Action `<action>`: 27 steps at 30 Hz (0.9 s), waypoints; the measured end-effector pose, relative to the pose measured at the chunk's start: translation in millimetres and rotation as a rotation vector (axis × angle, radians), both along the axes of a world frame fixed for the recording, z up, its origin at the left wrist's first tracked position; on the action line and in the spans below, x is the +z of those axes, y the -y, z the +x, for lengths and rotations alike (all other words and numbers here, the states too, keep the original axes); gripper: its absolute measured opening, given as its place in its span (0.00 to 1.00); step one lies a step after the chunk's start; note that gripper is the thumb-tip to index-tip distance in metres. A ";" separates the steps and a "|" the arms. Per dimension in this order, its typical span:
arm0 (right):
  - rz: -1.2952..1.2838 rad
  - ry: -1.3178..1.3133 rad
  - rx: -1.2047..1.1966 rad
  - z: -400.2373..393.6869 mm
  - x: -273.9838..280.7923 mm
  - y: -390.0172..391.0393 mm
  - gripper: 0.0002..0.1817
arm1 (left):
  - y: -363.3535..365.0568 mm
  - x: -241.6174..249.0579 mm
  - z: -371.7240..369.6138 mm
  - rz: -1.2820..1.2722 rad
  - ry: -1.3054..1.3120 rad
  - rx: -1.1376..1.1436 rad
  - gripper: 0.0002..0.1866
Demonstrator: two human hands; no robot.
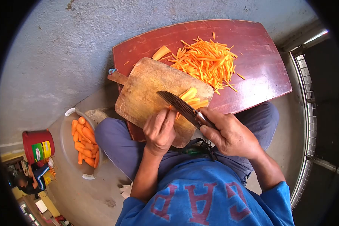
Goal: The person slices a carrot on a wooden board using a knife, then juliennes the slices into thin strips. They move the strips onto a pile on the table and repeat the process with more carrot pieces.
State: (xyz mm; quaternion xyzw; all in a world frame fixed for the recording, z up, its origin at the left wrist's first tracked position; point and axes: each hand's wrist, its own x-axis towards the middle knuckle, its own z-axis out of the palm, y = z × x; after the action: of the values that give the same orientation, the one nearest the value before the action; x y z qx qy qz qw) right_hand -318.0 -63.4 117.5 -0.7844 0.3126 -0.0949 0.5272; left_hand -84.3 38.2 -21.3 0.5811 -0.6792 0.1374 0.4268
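Note:
A worn wooden cutting board (143, 92) lies slanted across the near edge of a red table (258, 71). My right hand (231, 133) is closed round the handle of a dark-bladed knife (179, 105), its blade pointing up and left over the board. Beneath the blade, my left hand (160, 130) has its fingers bent and pressed on a piece of carrot, mostly hidden by fingers and knife. Carrot slices (192, 98) lie just beyond the blade on the board. Behind the board is a heap of carrot strips (211, 62), with a larger carrot piece (161, 52) to its left.
On the floor at left, a clear tub (65, 145) holds several peeled carrots (84, 137). Farther left is a red bucket (28, 145). Another person (34, 180) is at the far lower left. A blue wall (75, 49) rises behind the table; a metal-framed grille (309, 113) stands right.

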 end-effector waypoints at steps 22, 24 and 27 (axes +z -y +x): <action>-0.063 0.206 -0.035 20.9 -39.5 21.8 0.26 | 1.6 -1.4 -4.9 0.185 -0.156 0.049 0.35; 0.002 0.238 -0.112 9.5 -42.4 25.6 0.26 | 1.9 -2.9 -3.0 0.246 -0.176 0.030 0.34; 0.084 0.136 -0.160 -17.4 -40.9 30.9 0.26 | 2.0 -2.1 -4.3 0.242 -0.245 0.018 0.33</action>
State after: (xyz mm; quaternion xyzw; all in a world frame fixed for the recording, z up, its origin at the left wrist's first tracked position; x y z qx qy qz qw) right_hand -335.4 -94.3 76.6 -0.7259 0.3415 -0.1765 0.5703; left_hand -88.6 36.2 -23.4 0.6467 -0.6283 -0.0135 0.4323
